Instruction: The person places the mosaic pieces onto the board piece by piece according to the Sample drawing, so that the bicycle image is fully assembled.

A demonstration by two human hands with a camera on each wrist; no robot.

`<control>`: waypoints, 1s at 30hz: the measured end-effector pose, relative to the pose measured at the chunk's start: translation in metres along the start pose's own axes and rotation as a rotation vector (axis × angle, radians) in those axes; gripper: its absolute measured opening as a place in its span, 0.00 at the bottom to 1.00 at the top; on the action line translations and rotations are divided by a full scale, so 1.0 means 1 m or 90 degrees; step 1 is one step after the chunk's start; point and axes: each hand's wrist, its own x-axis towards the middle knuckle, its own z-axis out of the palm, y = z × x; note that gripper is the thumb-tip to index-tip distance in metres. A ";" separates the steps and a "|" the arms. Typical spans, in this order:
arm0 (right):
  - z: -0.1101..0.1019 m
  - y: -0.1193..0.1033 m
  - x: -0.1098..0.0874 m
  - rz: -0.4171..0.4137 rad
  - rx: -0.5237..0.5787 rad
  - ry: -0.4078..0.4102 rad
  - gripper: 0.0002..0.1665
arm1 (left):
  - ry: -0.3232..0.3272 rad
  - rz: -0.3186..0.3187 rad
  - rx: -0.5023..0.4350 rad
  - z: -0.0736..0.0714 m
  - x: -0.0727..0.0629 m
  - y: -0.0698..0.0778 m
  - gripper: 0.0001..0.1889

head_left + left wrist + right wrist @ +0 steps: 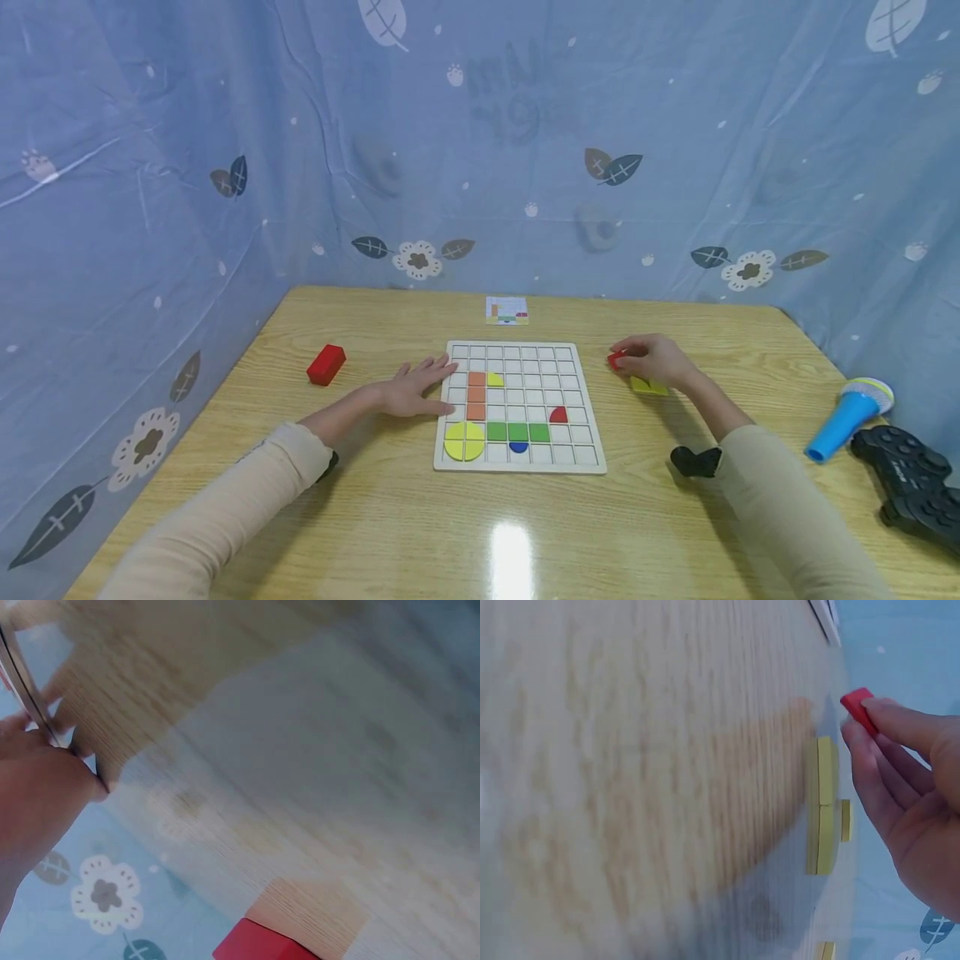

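Note:
A white grid board (517, 468) lies on the table between both hands. On it are a yellow circle (464, 441) of quarter pieces, a column of orange squares (476, 396), a row of green squares (518, 432), a blue half-round (518, 447), a yellow quarter (495, 380) and a red quarter (558, 415). My left hand (408, 393) rests with spread fingers at the board's left edge. Right of the board, my right hand (658, 360) pinches a small red piece (859, 710) between thumb and fingertips. Yellow pieces (825, 776) lie just beneath that hand, partly hidden in the head view.
Behind the board lies a small pattern card (507, 311). A red block (326, 365) is on the left of the table. At the right are a blue toy microphone (847, 421) and a black game controller (903, 479). A blue patterned curtain (480, 167) surrounds the table.

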 end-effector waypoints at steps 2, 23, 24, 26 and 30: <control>0.000 -0.002 -0.002 0.018 0.051 -0.009 0.18 | 0.001 0.000 -0.001 0.000 0.000 0.000 0.43; 0.026 -0.036 -0.032 0.064 0.248 -0.128 0.21 | -0.002 0.013 0.002 -0.002 0.000 -0.002 0.43; 0.027 -0.037 -0.033 0.063 0.257 -0.137 0.20 | -0.001 0.013 0.001 -0.002 0.000 -0.002 0.43; 0.031 -0.039 -0.035 0.060 0.269 -0.150 0.20 | -0.001 0.009 0.002 -0.002 0.000 -0.002 0.43; 0.036 -0.043 -0.039 0.061 0.270 -0.166 0.19 | -0.001 0.008 0.002 -0.001 0.000 -0.001 0.43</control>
